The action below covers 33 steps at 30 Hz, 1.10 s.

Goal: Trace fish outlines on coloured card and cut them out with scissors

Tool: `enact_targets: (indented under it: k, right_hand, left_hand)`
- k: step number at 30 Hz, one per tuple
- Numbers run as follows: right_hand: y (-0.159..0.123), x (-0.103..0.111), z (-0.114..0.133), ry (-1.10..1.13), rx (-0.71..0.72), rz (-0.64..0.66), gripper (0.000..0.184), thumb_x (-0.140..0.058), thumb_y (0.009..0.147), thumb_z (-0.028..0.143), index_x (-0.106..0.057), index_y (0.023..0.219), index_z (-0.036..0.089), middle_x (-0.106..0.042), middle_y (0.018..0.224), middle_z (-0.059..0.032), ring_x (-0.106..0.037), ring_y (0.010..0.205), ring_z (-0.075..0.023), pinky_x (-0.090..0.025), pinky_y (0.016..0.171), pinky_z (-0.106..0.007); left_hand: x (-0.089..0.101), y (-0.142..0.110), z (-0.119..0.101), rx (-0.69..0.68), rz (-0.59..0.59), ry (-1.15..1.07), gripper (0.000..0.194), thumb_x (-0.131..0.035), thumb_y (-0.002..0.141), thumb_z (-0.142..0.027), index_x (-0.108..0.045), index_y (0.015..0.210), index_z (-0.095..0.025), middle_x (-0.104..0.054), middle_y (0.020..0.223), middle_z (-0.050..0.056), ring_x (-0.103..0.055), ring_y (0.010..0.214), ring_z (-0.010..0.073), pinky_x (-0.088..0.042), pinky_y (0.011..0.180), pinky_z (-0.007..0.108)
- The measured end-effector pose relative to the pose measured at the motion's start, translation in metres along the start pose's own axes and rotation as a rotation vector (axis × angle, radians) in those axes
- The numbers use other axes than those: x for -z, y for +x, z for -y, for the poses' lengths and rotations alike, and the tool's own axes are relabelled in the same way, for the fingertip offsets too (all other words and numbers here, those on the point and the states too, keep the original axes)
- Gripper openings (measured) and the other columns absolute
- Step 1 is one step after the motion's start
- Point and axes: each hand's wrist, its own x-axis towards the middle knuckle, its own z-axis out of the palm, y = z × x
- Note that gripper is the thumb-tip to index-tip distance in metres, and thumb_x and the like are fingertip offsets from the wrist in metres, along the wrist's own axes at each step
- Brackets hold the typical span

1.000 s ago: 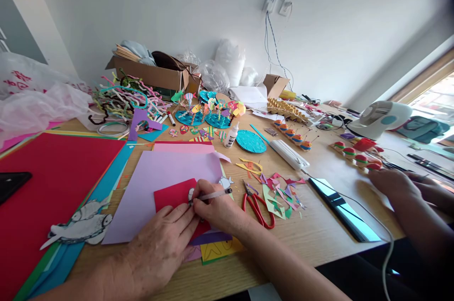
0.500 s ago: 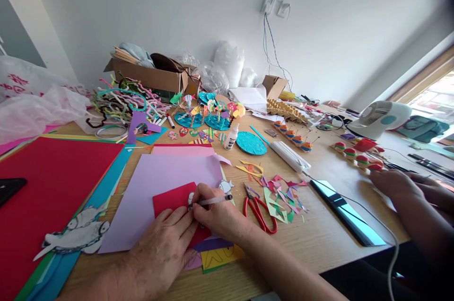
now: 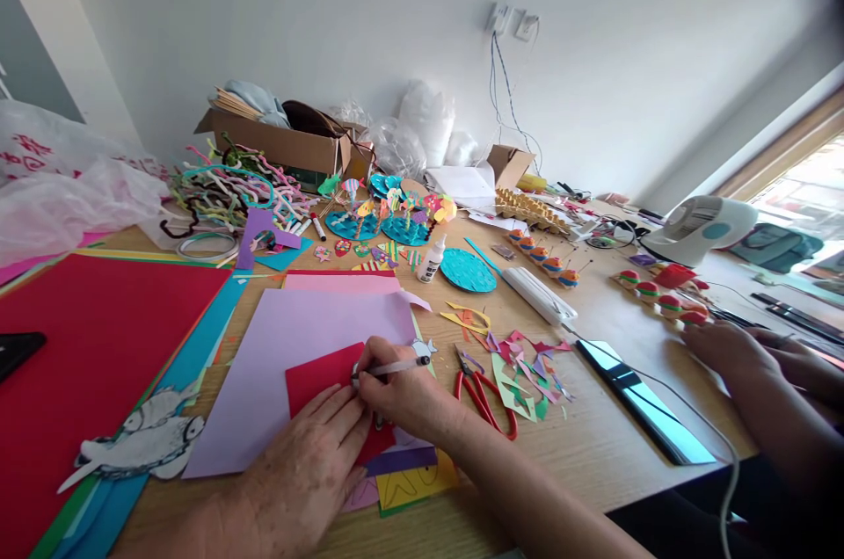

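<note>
My right hand (image 3: 402,396) is closed around a thin white pen (image 3: 394,367), whose tip rests on a small red sheet of paper (image 3: 316,379). A small white paper cutout (image 3: 356,368) lies under the pen tip. My left hand (image 3: 307,462) lies flat with fingers stretched out, pressing the red sheet down. The red sheet sits on a large lilac sheet (image 3: 296,348) on the wooden table (image 3: 593,453). Red-handled scissors (image 3: 484,392) lie just right of my right hand.
A pile of coloured paper scraps (image 3: 520,361) and a phone (image 3: 643,401) lie to the right. Another person's hands (image 3: 752,352) rest at the far right. A big red sheet (image 3: 85,339), a paper fish cutout (image 3: 141,445), pipe cleaners (image 3: 224,185) and boxes (image 3: 290,141) fill the left and back.
My hands have hardly moved; the pen stays on the red sheet. The view has shifted slightly.
</note>
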Motion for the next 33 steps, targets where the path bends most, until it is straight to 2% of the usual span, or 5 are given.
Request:
enact_targets:
  k: [4,11,17,21,33]
  right_hand:
    - [0.002,-0.001,-0.003,0.022,-0.002,-0.001,0.015,-0.048,0.067,0.006,-0.048,0.066,0.02,-0.05,0.055,0.0065,-0.045,0.048,-0.0083,-0.033,0.045,-0.017]
    - [0.005,0.0,-0.001,0.024,-0.015,-0.013,0.016,-0.05,0.066,0.005,-0.046,0.065,0.02,-0.049,0.055,0.0068,-0.044,0.049,-0.0083,-0.032,0.046,-0.017]
    - [0.007,0.0,0.0,0.032,-0.027,-0.032,0.016,-0.05,0.066,0.005,-0.045,0.063,0.02,-0.048,0.055,0.0065,-0.043,0.051,-0.009,-0.032,0.047,-0.018]
    - [0.008,-0.001,-0.002,0.039,-0.037,-0.057,0.016,-0.049,0.065,0.005,-0.045,0.064,0.021,-0.046,0.054,0.0068,-0.042,0.05,-0.0091,-0.031,0.047,-0.018]
    - [0.009,-0.006,-0.011,0.034,-0.038,-0.111,0.013,-0.049,0.067,0.007,-0.047,0.066,0.02,-0.049,0.057,0.0057,-0.044,0.053,-0.0099,-0.032,0.049,-0.019]
  left_hand:
    - [0.005,0.004,0.001,-0.01,-0.002,-0.065,0.039,-0.053,0.083,-0.016,-0.057,0.122,-0.012,-0.061,0.124,0.014,-0.053,0.117,0.0303,-0.044,0.101,0.046]
    - [0.006,0.008,0.005,-0.049,-0.003,-0.136,0.036,-0.049,0.084,-0.015,-0.059,0.118,-0.011,-0.062,0.12,0.014,-0.052,0.116,0.0319,-0.039,0.104,0.05]
    - [0.007,0.009,0.009,-0.079,-0.016,-0.175,0.032,-0.047,0.085,-0.013,-0.059,0.115,-0.014,-0.062,0.118,0.011,-0.052,0.114,0.03,-0.036,0.106,0.049]
    - [0.009,0.009,0.01,-0.086,-0.02,-0.185,0.027,-0.047,0.086,-0.015,-0.061,0.108,-0.016,-0.062,0.116,0.01,-0.051,0.113,0.0295,-0.034,0.107,0.049]
    - [0.003,0.011,0.013,-0.073,-0.029,-0.169,0.025,-0.052,0.085,-0.02,-0.062,0.108,-0.017,-0.063,0.107,0.007,-0.053,0.109,0.0282,-0.035,0.106,0.05]
